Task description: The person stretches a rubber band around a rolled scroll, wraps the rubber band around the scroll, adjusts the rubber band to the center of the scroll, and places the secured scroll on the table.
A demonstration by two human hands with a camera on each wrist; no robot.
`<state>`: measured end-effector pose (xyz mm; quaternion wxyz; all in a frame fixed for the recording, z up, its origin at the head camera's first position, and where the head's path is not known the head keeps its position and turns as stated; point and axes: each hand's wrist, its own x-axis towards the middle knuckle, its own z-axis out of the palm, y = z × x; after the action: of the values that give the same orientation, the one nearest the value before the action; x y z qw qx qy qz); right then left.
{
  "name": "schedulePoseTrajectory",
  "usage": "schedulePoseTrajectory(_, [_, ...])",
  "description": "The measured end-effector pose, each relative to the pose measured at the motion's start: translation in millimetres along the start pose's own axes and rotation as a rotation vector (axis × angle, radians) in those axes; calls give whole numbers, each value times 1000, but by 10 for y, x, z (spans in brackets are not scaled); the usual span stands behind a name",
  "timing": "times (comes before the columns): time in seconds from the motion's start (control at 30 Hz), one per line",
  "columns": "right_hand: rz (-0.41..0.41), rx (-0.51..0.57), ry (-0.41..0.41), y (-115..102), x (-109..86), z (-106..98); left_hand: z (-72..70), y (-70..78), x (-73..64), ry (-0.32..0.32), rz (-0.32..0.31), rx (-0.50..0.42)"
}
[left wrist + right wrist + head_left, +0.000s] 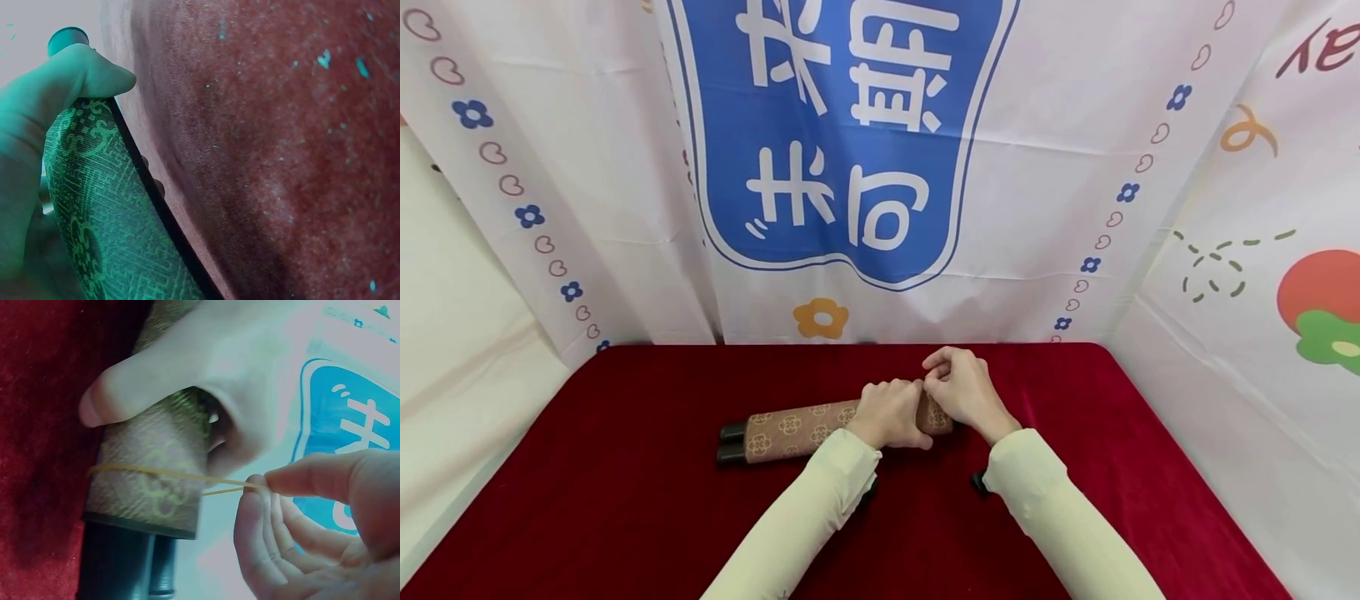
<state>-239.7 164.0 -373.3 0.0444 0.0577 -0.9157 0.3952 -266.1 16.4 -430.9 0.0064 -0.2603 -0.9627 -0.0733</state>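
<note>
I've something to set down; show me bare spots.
Bare cloth: left of the roll and right of the right sleeve. Crowded: the roll's right end, where the left hand grips it and the right hand pinches a band.

this seems to be a curtained booth: printed white cloths (1030, 208) hang behind and beside a red-covered table (625, 517).

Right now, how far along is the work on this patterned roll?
Done: the patterned roll looks rolled up, dark rod ends protruding. In hand: the left hand grips it while the right hand pinches a yellow elastic band looped around it near one end. Remaining, probably: letting the band go, since part is pulled clear of the roll.
</note>
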Motion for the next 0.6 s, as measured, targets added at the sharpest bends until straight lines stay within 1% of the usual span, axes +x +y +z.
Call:
schedulePoseTrajectory(0.17, [80, 74, -139, -54, -95, -60, 18, -12, 21, -16, -2, 8])
schedulePoseTrajectory(0.27, [89, 105, -178, -83, -195, -67, 6, -26, 35, -31, 2, -1])
schedulePoseTrajectory(0.33, [73, 120, -183, -101, -285, -53, -10, -38, 42, -33, 10, -4])
schedulePoseTrajectory(0.43, [41, 139, -173, -106, -432, -4, -53, -60, 50, -2, 16, -15])
schedulePoseTrajectory(0.53, [25, 147, -143, -70, -557, 65, -94, -84, 60, 31, 19, -19])
schedulePoseTrajectory(0.6, [31, 139, -112, -30, -616, 109, -119, -97, 63, 44, 22, -20])
